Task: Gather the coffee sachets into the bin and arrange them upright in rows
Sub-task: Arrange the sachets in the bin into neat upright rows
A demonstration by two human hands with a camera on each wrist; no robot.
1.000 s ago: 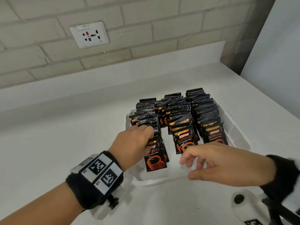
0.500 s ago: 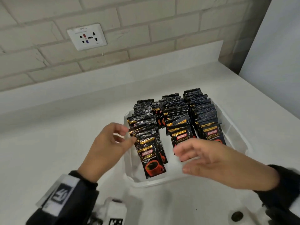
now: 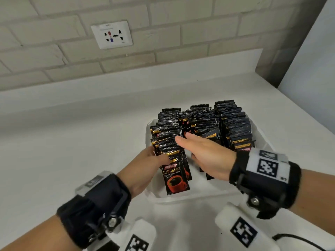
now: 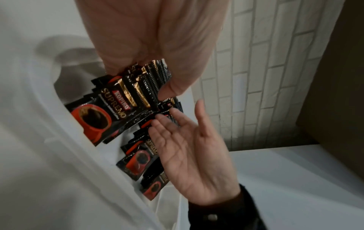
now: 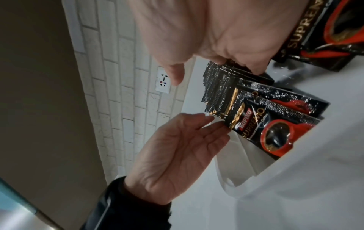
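since a second ago both hands closed on left row | left hand (image 3: pixel 145 167) flat against sachets (image 3: pixel 171 142), outer side | right hand (image 3: pixel 206 156) flat, inner side, nearer | bin (image 3: pixel 150 127) on worktop (image 3: pixel 72 142)

The glossy black foil coffee sachets (image 3: pixel 199 127) carry gold bands along their tops, gold lettering, a red label and a red cup of dark coffee. They fill a plain white plastic bin (image 3: pixel 183 197) at the middle of the head view. The smooth countertop (image 3: pixel 72 142) is white. The painted brick wall (image 3: pixel 181 24) across the top is off-white; its white socket plate (image 3: pixel 111 34) at upper left bears red and blue marks. Black fabric wrist straps (image 3: pixel 94 201) hold white tags with black square patterns.
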